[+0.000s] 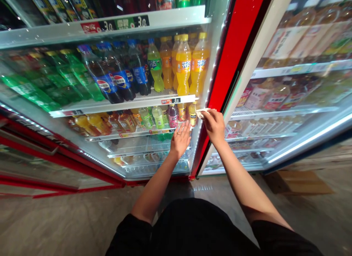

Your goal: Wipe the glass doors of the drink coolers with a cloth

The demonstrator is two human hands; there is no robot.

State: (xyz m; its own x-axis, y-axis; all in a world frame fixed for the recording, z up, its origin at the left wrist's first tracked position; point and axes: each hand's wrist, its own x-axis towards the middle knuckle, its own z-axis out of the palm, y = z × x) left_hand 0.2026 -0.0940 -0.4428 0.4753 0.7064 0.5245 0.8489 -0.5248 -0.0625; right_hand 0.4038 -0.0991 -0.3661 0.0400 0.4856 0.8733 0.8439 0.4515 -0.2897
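At the far left, the drink cooler's red frame [55, 158] runs along the bottom, with green bottles [30, 92] lying tilted on a wire shelf [154, 96]. Farther along the same shelf stand dark cola bottles [115, 80], then orange bottles [183, 65] near the right end. A price strip [123, 103] runs along the shelf's front edge. Below it, small bottles [158, 117] crowd a lower shelf.

The left hand [180, 140] is open, its fingers spread and raised just below those small bottles; I cannot tell whether it touches anything. The right hand [214, 125] is closed in a pinch on a white strip [202, 113], which may be paper or card. It sits beside the red door edge [233, 54] and near the last small bottle. More bottles fill the shelves to the right. A cardboard sheet [298, 182] lies on the floor [82, 219].

A knock from either hand could tip the nearest small bottles, and a loose pinch could drop the white strip.
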